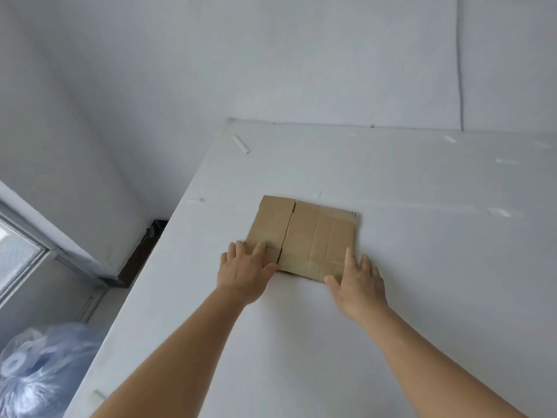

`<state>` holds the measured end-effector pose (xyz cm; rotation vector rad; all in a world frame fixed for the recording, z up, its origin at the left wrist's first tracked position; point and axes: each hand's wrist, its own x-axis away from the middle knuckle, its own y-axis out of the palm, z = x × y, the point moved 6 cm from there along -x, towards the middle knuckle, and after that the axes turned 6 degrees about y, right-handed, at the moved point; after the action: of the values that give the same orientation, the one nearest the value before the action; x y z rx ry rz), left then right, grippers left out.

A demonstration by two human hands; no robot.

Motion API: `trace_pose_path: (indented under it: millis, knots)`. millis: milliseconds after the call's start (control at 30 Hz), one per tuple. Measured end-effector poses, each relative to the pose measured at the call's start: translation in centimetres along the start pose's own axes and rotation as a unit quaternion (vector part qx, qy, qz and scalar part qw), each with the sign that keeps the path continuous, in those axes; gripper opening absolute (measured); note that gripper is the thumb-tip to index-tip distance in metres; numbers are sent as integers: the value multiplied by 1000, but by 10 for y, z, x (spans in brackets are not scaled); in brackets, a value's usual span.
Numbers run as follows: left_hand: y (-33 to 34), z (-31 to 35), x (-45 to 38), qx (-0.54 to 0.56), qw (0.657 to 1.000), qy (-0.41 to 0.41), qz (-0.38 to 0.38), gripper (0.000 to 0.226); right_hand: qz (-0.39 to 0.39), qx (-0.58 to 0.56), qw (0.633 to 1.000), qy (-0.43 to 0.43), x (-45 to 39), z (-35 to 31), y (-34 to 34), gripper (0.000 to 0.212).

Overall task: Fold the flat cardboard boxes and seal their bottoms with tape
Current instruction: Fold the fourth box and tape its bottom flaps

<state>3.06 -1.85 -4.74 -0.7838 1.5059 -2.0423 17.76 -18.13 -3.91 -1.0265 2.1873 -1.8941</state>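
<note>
Box (303, 235) lies flat on white table (422, 297), just above frame centre, still fully collapsed, no tape on it that I can make out.

Head view: both arms reach in from 6 o'clock. Left hand (245, 267) sits on box's near-left corner, approx 7 o'clock of the cardboard, fingers straight and spread, pressing or resting flat; nothing pinched. Right hand (358, 282) is at near-right corner, approx 5 o'clock, fingers also straight, thumb out toward the near edge, tips on or just at the cardboard; can't tell if it's pressing. A slit runs far-to-near through box left of middle, w/ crease lines to its right.

Handling, my read: thin corrugated board, light, stiff across panels but bends easily at creases; will slide on the smooth table if pushed. Best hold is prob. opposite side edges, squeezing inward to pop it into a tube, not the flaps, which flex and tear.

Rest: short tape strips (241, 144) stuck on table at 11 o'clock and at 2–3 o'clock; plastic bag (39, 369) w/ tape rolls at 8 o'clock, below table level; window (18, 254) at 9 o'clock.
</note>
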Motion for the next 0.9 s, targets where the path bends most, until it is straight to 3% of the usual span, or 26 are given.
trace_pose_path:
  millis: [433, 667, 900]
  knots:
    - [-16, 29, 25, 177, 980, 56, 77, 55, 80, -216, 973, -2, 28, 32, -24, 67]
    - [-21, 110, 39, 199, 968, 119, 100, 54, 144, -235, 961, 35, 58, 109, -66, 66]
    - [-7, 231, 67, 205, 954, 196, 96, 53, 194, -244, 947, 81, 102, 227, -106, 66]
